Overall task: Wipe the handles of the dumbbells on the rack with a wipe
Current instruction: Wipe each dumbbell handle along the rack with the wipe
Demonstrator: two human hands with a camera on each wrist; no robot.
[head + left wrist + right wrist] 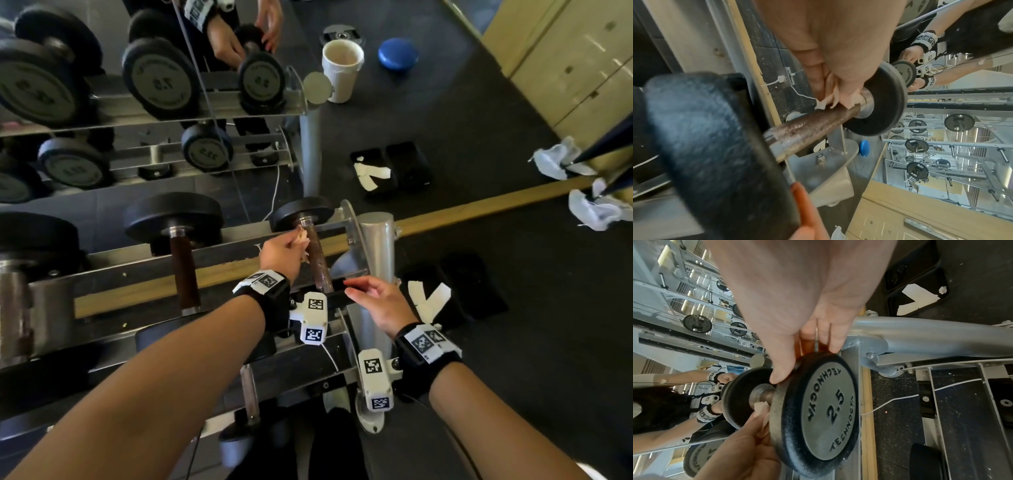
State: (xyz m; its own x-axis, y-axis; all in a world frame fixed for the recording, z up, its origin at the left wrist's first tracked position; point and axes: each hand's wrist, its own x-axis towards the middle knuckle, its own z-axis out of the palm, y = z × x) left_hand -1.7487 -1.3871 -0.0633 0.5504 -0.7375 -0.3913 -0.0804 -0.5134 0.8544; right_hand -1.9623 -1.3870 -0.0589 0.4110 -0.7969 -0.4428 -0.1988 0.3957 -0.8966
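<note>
Item: small dumbbell (317, 246), marked 2.5, resting at the right end of the rack (346, 219), beside the mirror. I am pinching a crumpled wipe (828, 100) in my left hand (281, 251) and pressing it to the far end of the handle (818, 125), next to the far head. My right hand (380, 301) is curling its fingers (783, 369) over the rim of the near head (824, 408), steadying it. Handle: brown, rough, mottled cylinder. Heads: matte black rubbery discs. Wipe: soft, limp, thin. Judged light but rigid and prone to rolling; best held by a head.
</note>
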